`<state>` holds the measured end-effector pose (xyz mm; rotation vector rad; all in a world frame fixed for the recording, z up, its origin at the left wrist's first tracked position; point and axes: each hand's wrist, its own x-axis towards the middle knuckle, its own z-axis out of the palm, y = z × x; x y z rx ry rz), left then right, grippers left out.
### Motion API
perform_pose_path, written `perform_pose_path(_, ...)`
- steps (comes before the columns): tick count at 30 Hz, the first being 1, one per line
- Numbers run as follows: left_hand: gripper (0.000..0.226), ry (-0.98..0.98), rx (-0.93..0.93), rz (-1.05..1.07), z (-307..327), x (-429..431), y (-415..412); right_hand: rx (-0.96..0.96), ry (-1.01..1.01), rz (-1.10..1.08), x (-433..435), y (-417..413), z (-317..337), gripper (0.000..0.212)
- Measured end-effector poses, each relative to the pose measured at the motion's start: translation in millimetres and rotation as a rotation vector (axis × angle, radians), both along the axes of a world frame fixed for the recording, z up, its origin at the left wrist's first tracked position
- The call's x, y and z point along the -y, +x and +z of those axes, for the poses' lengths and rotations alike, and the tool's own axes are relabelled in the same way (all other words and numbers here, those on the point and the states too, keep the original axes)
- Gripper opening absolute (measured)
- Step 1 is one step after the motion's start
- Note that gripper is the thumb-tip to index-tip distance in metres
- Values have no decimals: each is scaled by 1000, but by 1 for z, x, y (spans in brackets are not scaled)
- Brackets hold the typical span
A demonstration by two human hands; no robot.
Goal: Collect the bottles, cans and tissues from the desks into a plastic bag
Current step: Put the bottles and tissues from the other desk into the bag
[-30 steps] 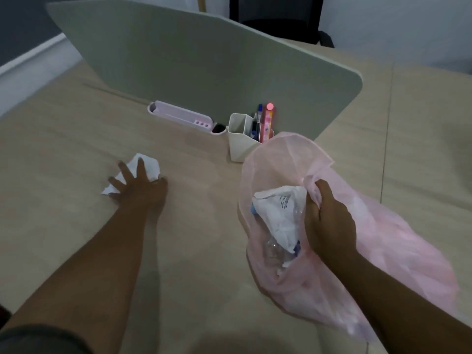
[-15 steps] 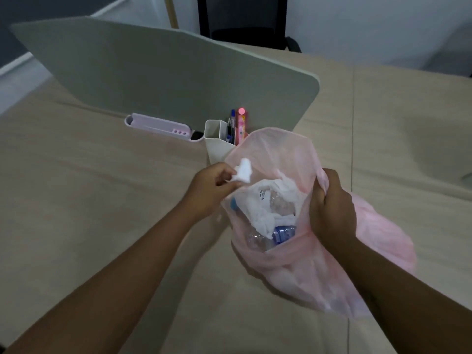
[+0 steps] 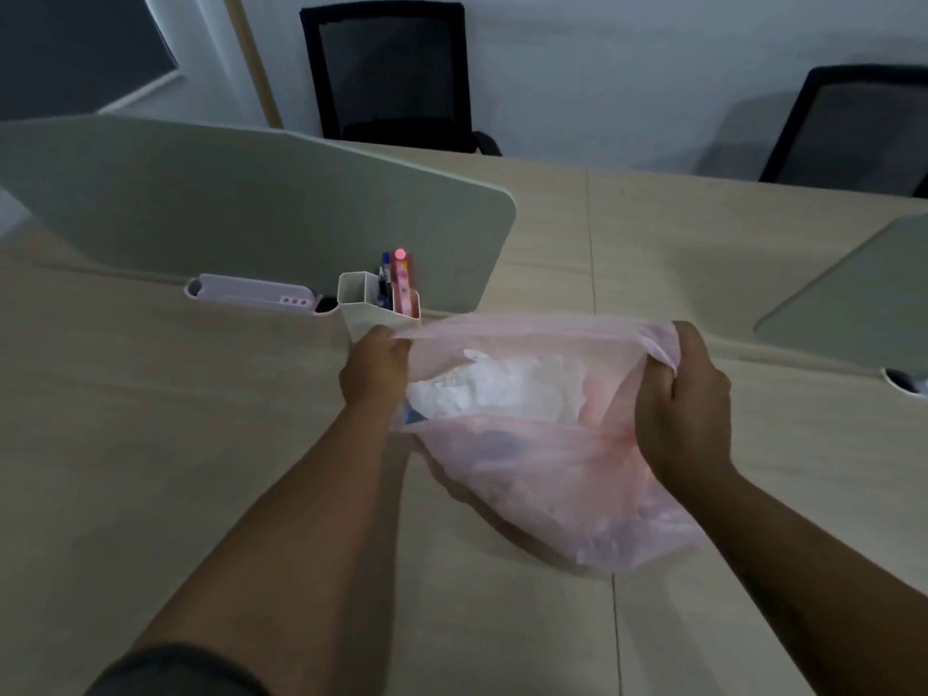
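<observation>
Pink bag (image 3: 552, 484), open at desk (image 3: 176, 444) centre, rim gripped by your left hand (image 3: 374, 371) and right hand (image 3: 683, 409); next, probably seek more litter.

Over the desk (image 3: 176, 444), plastic bag (image 3: 542, 474) held between left hand (image 3: 374, 374) and right hand (image 3: 683, 409), tissues (image 3: 502, 389) inside. Just behind left hand, pen holder (image 3: 359, 306); tray (image 3: 251, 296) to its left, both before the divider (image 3: 251, 208). Beyond, a chair (image 3: 391, 67).

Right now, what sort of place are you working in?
Most likely a shared office: pale wooden desks split by grey dividers, black mesh chairs behind them, and a pen holder by one divider.
</observation>
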<state>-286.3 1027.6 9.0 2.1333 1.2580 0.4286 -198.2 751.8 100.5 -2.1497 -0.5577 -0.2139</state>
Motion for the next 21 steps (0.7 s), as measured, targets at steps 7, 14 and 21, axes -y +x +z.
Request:
perform_pose_path(7, 27, 151, 361, -143, 111, 29, 1, 21, 41, -97, 1, 31, 32, 24)
perform_pose_path(14, 32, 157, 359, 3, 172, 33, -43, 67, 26, 96, 16, 51, 71, 29)
perform_pose_path(21, 22, 162, 373, 219, 193, 65, -85, -22, 35, 242, 31, 47, 66, 21)
